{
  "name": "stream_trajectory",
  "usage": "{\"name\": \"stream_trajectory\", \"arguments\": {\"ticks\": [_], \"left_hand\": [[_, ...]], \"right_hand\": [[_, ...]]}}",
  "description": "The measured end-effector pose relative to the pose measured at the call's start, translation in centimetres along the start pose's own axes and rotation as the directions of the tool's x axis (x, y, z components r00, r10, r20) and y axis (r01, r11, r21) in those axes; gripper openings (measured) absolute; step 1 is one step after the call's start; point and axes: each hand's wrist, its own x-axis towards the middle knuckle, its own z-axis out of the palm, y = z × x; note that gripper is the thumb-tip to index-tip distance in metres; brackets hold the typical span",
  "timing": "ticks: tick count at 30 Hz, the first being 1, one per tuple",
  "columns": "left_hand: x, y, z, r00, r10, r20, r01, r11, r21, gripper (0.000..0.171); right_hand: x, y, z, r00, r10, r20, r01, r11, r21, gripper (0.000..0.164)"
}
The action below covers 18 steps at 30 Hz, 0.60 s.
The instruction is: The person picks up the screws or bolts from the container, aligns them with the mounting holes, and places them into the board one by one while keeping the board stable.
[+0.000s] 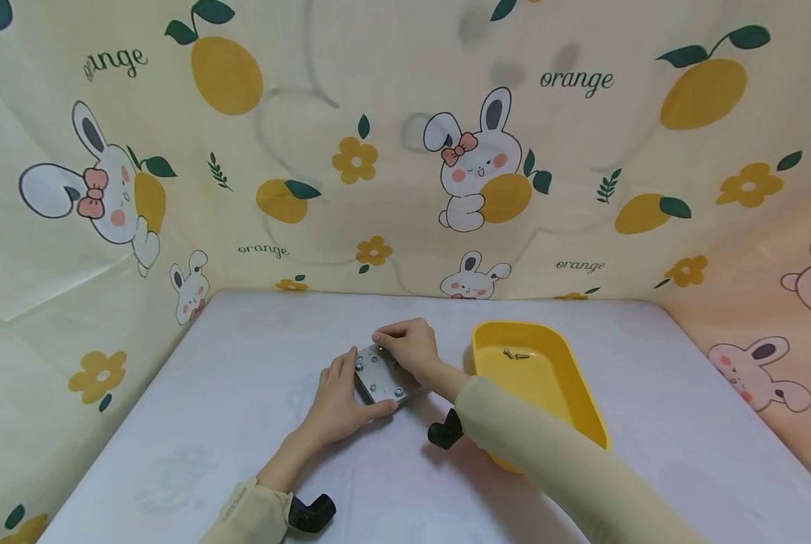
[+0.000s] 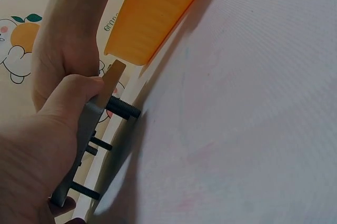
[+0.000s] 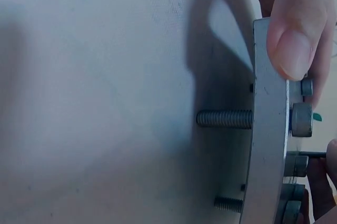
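Note:
A thick metal plate (image 1: 382,378) is held tilted above the white table, with several socket-head bolts (image 3: 301,120) set in its face. Their threaded ends (image 2: 84,190) stick out of the underside. My left hand (image 1: 340,400) grips the plate by its edges, thumb along the near side and fingers on the left side. Over the plate's far right corner is my right hand (image 1: 412,349), its fingertips bent down to the bolt heads. In the right wrist view these fingers pinch a thin dark rod (image 3: 315,154), like a hex key, its end right at a bolt head.
A yellow tray (image 1: 585,400) stands on the white table (image 1: 174,423) at the right, partly behind the right forearm. Two small screws (image 1: 517,355) lie inside it. Black wrist cameras (image 1: 312,514) jut from both sleeves. A printed cloth (image 1: 391,91) encloses the table's back and sides.

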Motion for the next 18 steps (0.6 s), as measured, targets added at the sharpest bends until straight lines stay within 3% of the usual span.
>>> {"name": "stream_trajectory", "arguments": {"ticks": [13, 18], "left_hand": [[-0.15, 0.22, -0.05, 1.000, 0.003, -0.005, -0.003, 1.000, 0.007, 0.123], [-0.13, 0.17, -0.01, 1.000, 0.000, -0.005, 0.000, 1.000, 0.008, 0.123]], "right_hand": [[-0.11, 0.47, -0.33, 1.000, -0.010, 0.006, 0.010, 1.000, 0.001, 0.005], [-0.26, 0.26, -0.63, 0.999, -0.026, 0.037, 0.027, 0.999, -0.028, 0.013]]}}
